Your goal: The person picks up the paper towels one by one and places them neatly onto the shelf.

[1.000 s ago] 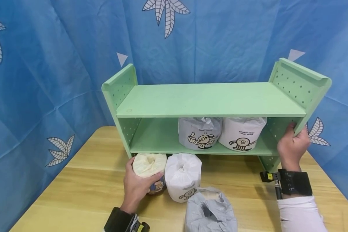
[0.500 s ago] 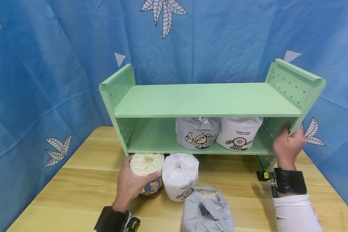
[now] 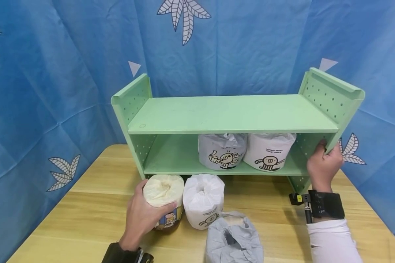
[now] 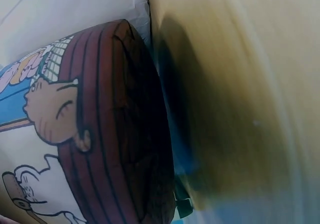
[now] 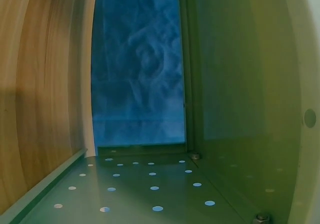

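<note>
Currently the left hand [image 3: 140, 213] has its fingers and thumb curved round the cream-topped roll [image 3: 164, 190], which is upright just in front of the green shelf's left end, close beside a white roll [image 3: 203, 201], though whether its base touches the table [image 3: 75, 219] I cannot tell. Meanwhile the right hand [image 3: 325, 166] grips the right side panel of the green shelf [image 3: 233, 114], whose lower tier holds a grey patterned roll [image 3: 222, 151] and a white printed roll [image 3: 269, 152]; a crumpled grey roll [image 3: 234, 241] is nearest the camera.
</note>
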`<control>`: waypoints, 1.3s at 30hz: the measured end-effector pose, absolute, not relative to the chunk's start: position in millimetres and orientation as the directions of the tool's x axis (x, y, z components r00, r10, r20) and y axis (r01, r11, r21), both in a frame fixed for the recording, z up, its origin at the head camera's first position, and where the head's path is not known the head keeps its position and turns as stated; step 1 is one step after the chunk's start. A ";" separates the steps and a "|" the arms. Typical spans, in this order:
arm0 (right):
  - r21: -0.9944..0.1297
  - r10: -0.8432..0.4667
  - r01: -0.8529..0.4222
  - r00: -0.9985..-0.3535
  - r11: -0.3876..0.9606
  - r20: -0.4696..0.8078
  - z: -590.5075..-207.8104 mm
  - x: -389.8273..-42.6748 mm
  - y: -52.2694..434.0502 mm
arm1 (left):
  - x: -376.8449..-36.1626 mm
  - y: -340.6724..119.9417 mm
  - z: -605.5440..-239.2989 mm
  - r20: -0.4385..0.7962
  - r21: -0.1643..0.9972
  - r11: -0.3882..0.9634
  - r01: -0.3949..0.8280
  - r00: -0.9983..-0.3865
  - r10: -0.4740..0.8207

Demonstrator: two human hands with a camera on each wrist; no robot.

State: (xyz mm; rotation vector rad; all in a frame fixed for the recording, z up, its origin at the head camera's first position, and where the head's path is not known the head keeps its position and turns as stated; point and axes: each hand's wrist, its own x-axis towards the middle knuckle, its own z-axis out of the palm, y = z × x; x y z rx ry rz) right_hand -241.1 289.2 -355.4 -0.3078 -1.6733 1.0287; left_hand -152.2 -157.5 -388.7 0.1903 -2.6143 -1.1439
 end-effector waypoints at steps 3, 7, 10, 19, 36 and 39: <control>-0.753 0.654 -0.277 -0.376 0.597 0.656 -356.1 -241.0 289.5 | -148.6 -158.3 -386.6 0.210 0.728 0.686 -0.003 -0.951 -0.228; -0.751 0.652 -0.268 -0.377 0.603 0.658 -356.2 -241.0 290.3 | -145.3 -159.8 -382.5 0.222 0.718 0.696 0.012 -0.952 -0.212; -0.752 0.653 -0.272 -0.375 0.601 0.658 -356.6 -241.7 291.0 | -143.7 -161.3 -379.5 0.224 0.700 0.714 0.017 -0.954 -0.197; -0.750 0.656 -0.266 -0.366 0.606 0.660 -358.4 -244.3 294.6 | -139.3 -163.7 -368.1 0.245 0.685 0.727 0.051 -0.956 -0.164; -0.743 0.649 -0.289 -0.363 0.604 0.668 -359.3 -242.3 292.6 | -144.1 -163.7 -346.5 0.325 0.689 0.717 0.108 -0.930 -0.172; -0.744 0.650 -0.276 -0.365 0.608 0.667 -358.1 -242.5 292.7 | -144.6 -164.5 -344.5 0.314 0.693 0.714 0.101 -0.934 -0.172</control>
